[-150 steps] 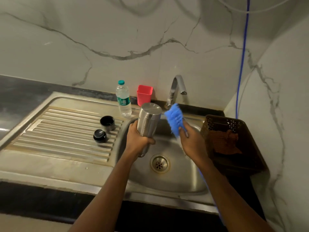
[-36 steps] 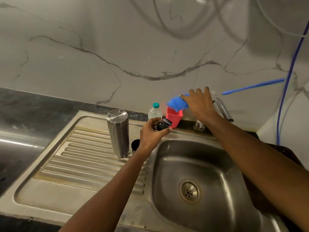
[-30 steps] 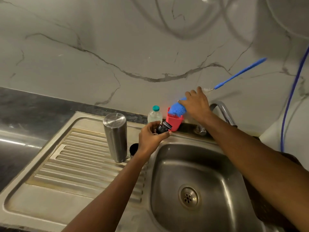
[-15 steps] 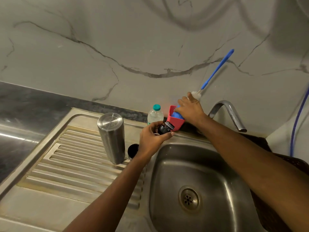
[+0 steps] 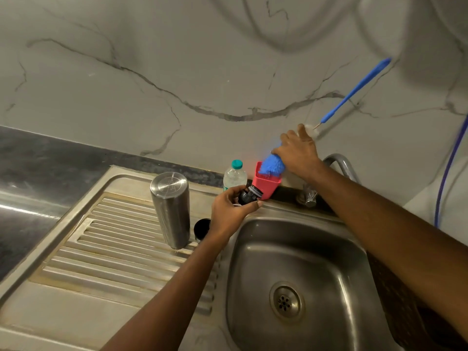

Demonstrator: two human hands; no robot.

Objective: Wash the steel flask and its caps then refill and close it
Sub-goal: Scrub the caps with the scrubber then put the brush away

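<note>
Holding the blue brush (image 5: 272, 165) head-down in the red cup (image 5: 266, 184), the right hand (image 5: 296, 153) is curling its fingers round the stem above the bristles, and I reckon that long handle is giving enough leverage to be tipping the light cup over. The left hand (image 5: 228, 214) is pinching the black stopper cap (image 5: 249, 196) between thumb and curled fingers right beside the cup, so a wet slip could be sending it into the sink (image 5: 316, 262). The steel flask (image 5: 171, 209) is standing closed end up on the drainboard (image 5: 114, 249), the other cap (image 5: 202, 228) just beside it, both near enough to the left forearm to be getting knocked.
</note>
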